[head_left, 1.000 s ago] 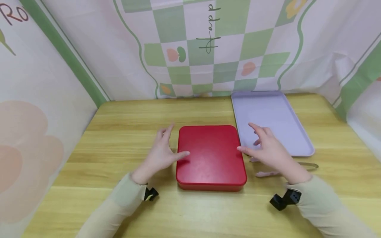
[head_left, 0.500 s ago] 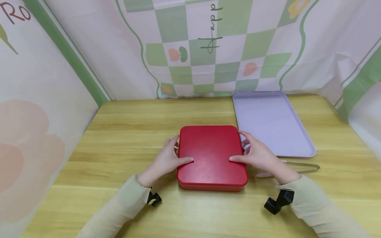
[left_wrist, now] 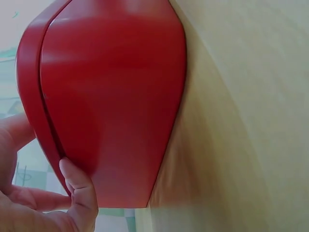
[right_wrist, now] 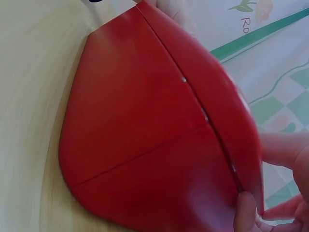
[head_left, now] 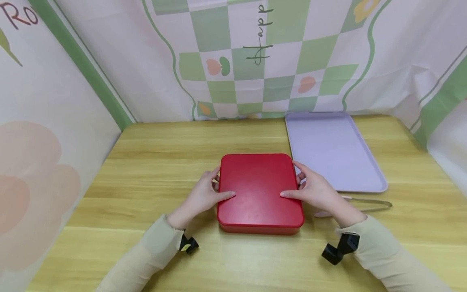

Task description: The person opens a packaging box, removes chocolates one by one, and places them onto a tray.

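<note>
A red rectangular box (head_left: pixel 260 182) with rounded corners and a fitted lid lies on the wooden table. My left hand (head_left: pixel 204 192) grips its left side, thumb on top and fingers down the edge. Opposite, my right hand (head_left: pixel 313 190) grips the right side the same way. In the left wrist view a fingertip of the left hand (left_wrist: pixel 77 193) sits at the seam under the lid's rim. The right wrist view has a right fingertip (right_wrist: pixel 245 208) at that seam too. The lid (right_wrist: pixel 217 82) rests on the box body, and the inside is hidden.
A lilac tray (head_left: pixel 328 150) lies behind and right of the box, close to its back right corner. Tongs (head_left: pixel 375 202) with pale pink tips lie right of the box, partly behind the right wrist. A patterned curtain (head_left: pixel 244 73) hangs along the table's back edge.
Both hands have come in from just beside and above the box and taken hold of its sides. Over the last half second they have barely moved, and the box stays in place.
</note>
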Motion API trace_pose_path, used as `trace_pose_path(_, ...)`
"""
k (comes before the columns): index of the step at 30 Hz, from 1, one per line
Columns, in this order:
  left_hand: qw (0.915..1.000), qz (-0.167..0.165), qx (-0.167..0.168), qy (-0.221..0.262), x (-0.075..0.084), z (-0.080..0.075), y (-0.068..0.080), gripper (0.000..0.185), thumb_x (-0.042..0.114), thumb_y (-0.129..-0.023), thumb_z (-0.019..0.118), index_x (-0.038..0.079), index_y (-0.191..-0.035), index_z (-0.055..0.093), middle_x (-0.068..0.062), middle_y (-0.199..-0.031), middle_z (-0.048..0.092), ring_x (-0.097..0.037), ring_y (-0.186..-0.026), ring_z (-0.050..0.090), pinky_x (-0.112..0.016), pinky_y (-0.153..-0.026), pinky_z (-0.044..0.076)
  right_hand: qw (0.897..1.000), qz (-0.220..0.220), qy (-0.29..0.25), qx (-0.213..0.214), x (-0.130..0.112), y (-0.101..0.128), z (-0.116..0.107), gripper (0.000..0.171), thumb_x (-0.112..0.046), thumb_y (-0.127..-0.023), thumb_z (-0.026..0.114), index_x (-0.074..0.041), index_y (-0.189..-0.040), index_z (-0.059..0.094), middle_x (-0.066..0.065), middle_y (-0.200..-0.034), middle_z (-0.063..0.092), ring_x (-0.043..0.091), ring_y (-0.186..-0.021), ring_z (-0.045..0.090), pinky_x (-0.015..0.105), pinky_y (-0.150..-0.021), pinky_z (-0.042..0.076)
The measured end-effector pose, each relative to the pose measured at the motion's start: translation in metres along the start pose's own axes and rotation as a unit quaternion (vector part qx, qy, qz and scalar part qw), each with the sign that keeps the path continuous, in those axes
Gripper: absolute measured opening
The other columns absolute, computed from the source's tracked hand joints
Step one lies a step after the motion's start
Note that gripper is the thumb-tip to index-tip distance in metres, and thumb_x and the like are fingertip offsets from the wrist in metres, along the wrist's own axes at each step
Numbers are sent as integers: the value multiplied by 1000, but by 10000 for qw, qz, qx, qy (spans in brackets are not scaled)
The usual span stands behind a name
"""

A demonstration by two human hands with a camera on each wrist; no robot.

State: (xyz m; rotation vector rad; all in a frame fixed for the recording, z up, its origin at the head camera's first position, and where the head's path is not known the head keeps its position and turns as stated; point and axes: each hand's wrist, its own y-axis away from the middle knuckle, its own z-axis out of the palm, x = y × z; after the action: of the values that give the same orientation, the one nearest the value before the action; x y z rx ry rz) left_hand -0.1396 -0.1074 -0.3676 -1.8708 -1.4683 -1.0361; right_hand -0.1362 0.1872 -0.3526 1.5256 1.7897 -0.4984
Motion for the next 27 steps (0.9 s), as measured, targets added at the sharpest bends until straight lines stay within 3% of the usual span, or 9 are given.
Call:
trace_pose_path(20,10000,15,32,-55,3,-1,1,80,18,-76,80,3,-143,39,-14,-103,49,-18,-81,57,-23,-62,53,9999,-142,-57,20,-1,0,-3,102,-32,-74,80,4,-147,20,17,-101,53,19,-75,54,28,-64,51)
trace_pose_path(27,9999,105,59,-12,6,-5,0,78,18,-76,79,8,-143,41,-14,-104,50,-18,-80,55,-23,-59,52,9992,-188,-358,15,-6,2,-11,99,-26,-76,79,1,-149,18,17,-103,51,17,-73,54,23,-58,51)
